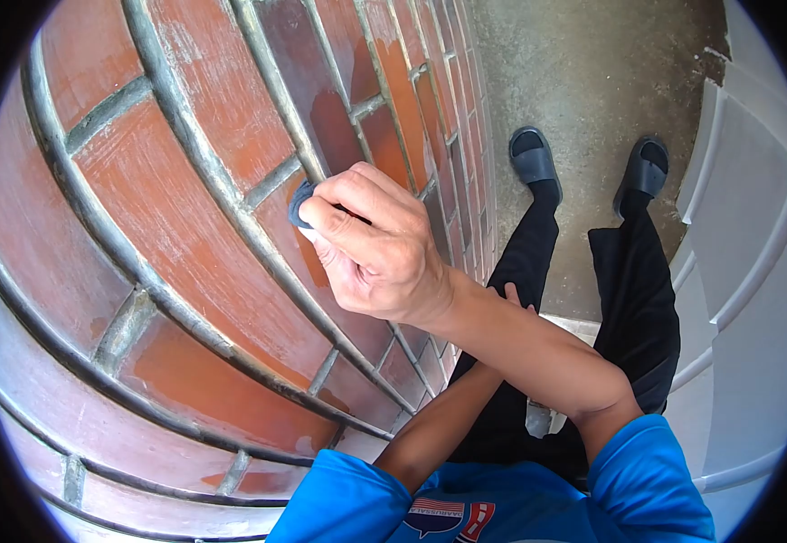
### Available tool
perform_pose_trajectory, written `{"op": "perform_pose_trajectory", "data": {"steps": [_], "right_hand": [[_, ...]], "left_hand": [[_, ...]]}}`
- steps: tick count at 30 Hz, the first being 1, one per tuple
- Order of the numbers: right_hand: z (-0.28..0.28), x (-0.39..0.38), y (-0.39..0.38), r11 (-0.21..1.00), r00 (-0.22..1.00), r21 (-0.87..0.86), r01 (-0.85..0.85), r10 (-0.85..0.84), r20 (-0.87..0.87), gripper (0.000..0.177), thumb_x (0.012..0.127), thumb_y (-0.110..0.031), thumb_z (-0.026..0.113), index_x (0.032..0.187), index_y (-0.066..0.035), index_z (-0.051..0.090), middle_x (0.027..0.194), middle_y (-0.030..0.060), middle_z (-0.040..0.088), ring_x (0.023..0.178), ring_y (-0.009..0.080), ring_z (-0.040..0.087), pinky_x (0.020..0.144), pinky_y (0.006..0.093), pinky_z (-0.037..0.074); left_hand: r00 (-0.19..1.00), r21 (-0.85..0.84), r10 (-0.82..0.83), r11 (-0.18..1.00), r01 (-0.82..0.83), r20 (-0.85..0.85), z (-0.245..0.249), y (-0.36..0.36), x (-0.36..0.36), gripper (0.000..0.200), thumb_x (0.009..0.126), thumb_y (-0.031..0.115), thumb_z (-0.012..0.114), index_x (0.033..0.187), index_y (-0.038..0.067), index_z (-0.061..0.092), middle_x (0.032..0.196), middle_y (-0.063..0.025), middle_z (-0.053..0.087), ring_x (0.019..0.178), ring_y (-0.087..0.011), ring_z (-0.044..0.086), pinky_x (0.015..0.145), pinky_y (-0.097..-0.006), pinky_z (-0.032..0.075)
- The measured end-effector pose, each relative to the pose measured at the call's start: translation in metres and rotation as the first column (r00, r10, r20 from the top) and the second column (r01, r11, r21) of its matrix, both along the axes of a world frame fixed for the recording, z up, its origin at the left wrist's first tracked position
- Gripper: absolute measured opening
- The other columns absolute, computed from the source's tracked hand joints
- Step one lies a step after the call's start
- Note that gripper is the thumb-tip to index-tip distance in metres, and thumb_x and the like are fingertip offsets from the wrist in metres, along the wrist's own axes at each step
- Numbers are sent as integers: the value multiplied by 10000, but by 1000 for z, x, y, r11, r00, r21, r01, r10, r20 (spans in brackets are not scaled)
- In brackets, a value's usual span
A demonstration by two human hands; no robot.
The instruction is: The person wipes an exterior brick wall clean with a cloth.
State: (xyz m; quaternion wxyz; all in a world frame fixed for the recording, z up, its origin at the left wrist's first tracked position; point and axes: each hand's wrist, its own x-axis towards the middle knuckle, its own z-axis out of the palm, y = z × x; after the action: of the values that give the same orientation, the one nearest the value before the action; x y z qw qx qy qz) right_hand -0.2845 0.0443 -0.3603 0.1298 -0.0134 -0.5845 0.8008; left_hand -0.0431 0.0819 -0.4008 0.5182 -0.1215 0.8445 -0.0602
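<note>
My right hand is closed in a pinch around a small dark grey folded piece. It holds the piece against the brick wall, close to a raised grey mortar line. Beneath my right forearm, my left hand is mostly hidden. Only a couple of its stretched fingers show past the forearm. The bricks are orange-red, with whitish, scratchy haze on many and darker, wet-looking patches on some.
My feet, in dark slides, stand on a concrete floor. Pale panels rise close on the right. A small clear object shows by my lap, partly covered by my arm.
</note>
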Motion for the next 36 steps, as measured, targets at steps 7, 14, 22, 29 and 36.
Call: {"op": "perform_pose_trajectory", "data": {"steps": [7, 14, 22, 29, 36], "right_hand": [[4, 39, 14, 983, 983, -34, -181, 181, 8, 203, 689, 116, 691, 871, 36, 649, 802, 119, 572, 665, 248, 547, 561, 335, 434], [0, -5, -3, 999, 999, -10, 48, -47, 25, 146, 704, 86, 662, 814, 5, 610, 761, 87, 514, 684, 237, 529, 582, 368, 441], [17, 65, 4, 990, 990, -40, -134, 132, -54, 188, 681, 82, 674, 853, 18, 634, 822, 106, 576, 685, 233, 562, 568, 344, 461], [10, -23, -2, 993, 1000, -118, -5, 9, 30, 152, 758, 46, 646, 887, -8, 585, 854, 132, 579, 752, 304, 593, 649, 373, 481], [53, 12, -5, 997, 984, -69, -39, 26, -176, 141, 713, 34, 672, 841, -1, 625, 848, 80, 574, 718, 216, 556, 590, 317, 475]], "left_hand": [[963, -46, 126, 992, -119, 238, -3, 1, -28, 512, 853, 385, 617, 1190, 14, 511, 1179, -255, 548, 1110, -478, 535, 894, -602, 457], [996, -8, 48, 999, -48, 71, 1, 1, -6, 514, 848, 388, 624, 1200, 30, 513, 1193, -242, 548, 1149, -461, 532, 891, -604, 470], [939, -92, 183, 982, -163, 291, 3, 7, -38, 523, 860, 397, 621, 1231, 40, 526, 1216, -232, 547, 1169, -436, 533, 922, -595, 457], [967, 170, 164, 977, -131, -193, -25, -17, 84, 628, 897, 402, 592, 1385, 31, 454, 1269, -264, 518, 1163, -456, 524, 970, -586, 409], [940, -57, 225, 974, -218, 258, 3, 0, -30, 527, 850, 374, 646, 1222, 34, 493, 1242, -241, 522, 1169, -445, 522, 909, -610, 466]]}}
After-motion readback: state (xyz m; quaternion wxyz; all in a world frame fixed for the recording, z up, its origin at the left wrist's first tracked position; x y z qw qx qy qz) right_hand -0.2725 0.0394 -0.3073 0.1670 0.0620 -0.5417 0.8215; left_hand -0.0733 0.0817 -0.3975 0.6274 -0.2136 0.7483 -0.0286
